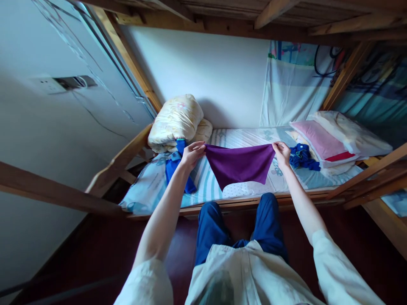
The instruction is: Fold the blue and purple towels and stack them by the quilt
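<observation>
A purple cloth is stretched between my two hands over the bed, its lower edge hanging loose and curving upward in the middle. It looks like a small garment, but I cannot tell which kind. My left hand pinches its upper left corner, while the upper right corner is between the fingers of my right hand. Beyond my left forearm lies a blue garment, partly hidden by the arm. A crumpled dark blue garment rests on the mattress just right of my right hand.
The lower bunk's mattress has a striped, patterned sheet. A bundled cream quilt sits at its left end; a pink pillow lies at the right. Wooden bunk beams cross overhead, and a rail runs on the left.
</observation>
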The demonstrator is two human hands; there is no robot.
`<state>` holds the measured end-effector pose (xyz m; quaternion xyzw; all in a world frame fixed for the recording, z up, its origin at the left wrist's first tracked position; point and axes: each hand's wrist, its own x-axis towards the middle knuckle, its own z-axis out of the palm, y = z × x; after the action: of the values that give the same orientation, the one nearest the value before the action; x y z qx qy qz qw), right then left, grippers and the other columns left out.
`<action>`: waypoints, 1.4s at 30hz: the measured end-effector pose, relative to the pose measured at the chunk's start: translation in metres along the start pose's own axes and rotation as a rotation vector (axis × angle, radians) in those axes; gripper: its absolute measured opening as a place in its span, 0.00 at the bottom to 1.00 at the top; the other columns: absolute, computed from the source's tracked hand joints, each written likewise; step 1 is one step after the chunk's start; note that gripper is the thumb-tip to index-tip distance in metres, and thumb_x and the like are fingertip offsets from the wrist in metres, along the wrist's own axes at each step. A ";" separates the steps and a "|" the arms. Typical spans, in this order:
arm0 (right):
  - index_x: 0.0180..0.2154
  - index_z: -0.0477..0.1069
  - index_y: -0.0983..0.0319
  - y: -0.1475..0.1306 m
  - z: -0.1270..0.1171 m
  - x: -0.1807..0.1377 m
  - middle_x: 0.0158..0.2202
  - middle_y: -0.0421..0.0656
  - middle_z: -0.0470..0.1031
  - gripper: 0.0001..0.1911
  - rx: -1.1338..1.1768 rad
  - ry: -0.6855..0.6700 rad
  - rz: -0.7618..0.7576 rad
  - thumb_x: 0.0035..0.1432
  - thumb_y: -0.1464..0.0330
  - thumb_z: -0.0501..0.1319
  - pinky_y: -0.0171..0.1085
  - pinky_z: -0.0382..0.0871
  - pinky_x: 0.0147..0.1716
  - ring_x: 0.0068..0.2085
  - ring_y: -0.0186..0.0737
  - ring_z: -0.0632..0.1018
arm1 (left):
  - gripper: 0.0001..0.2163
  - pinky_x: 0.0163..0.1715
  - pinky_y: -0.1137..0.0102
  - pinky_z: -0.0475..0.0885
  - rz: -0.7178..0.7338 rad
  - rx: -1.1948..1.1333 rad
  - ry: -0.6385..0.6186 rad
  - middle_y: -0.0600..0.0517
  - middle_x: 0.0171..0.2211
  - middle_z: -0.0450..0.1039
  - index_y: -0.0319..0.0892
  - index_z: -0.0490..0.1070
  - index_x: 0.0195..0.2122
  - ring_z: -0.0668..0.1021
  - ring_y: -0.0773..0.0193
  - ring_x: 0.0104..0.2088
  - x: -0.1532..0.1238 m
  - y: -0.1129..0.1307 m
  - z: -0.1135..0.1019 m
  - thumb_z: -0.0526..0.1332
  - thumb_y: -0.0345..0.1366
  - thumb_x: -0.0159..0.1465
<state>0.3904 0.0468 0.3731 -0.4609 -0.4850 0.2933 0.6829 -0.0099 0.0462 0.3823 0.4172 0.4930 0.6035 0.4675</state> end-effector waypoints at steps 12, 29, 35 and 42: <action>0.38 0.77 0.66 -0.006 -0.004 -0.001 0.30 0.44 0.80 0.28 -0.058 -0.117 0.060 0.42 0.52 0.76 0.37 0.74 0.37 0.33 0.39 0.80 | 0.23 0.44 0.61 0.81 0.064 -0.013 0.102 0.54 0.26 0.74 0.37 0.75 0.33 0.79 0.65 0.32 -0.022 0.002 -0.011 0.77 0.45 0.41; 0.36 0.81 0.65 0.029 -0.035 -0.016 0.32 0.50 0.83 0.31 -0.277 -0.314 0.305 0.37 0.48 0.77 0.39 0.74 0.32 0.33 0.45 0.82 | 0.23 0.41 0.62 0.82 -0.155 0.145 0.081 0.50 0.28 0.76 0.35 0.77 0.34 0.81 0.60 0.32 -0.031 -0.041 -0.055 0.77 0.45 0.41; 0.31 0.78 0.65 0.070 0.000 0.018 0.26 0.45 0.80 0.27 -0.283 -0.336 0.418 0.33 0.53 0.79 0.33 0.68 0.23 0.24 0.37 0.77 | 0.19 0.41 0.62 0.81 -0.247 0.109 0.097 0.50 0.27 0.76 0.34 0.76 0.31 0.81 0.61 0.31 0.022 -0.075 -0.045 0.78 0.40 0.42; 0.34 0.74 0.62 0.116 0.057 0.084 0.31 0.43 0.81 0.23 -0.154 -0.178 0.215 0.43 0.54 0.75 0.37 0.77 0.35 0.34 0.40 0.81 | 0.15 0.42 0.63 0.79 -0.042 0.150 0.197 0.52 0.26 0.74 0.34 0.77 0.34 0.79 0.64 0.30 0.122 -0.078 -0.011 0.73 0.38 0.49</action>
<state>0.3727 0.1848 0.3061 -0.5333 -0.5125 0.3663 0.5646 -0.0342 0.1688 0.3085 0.3795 0.5889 0.5931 0.3967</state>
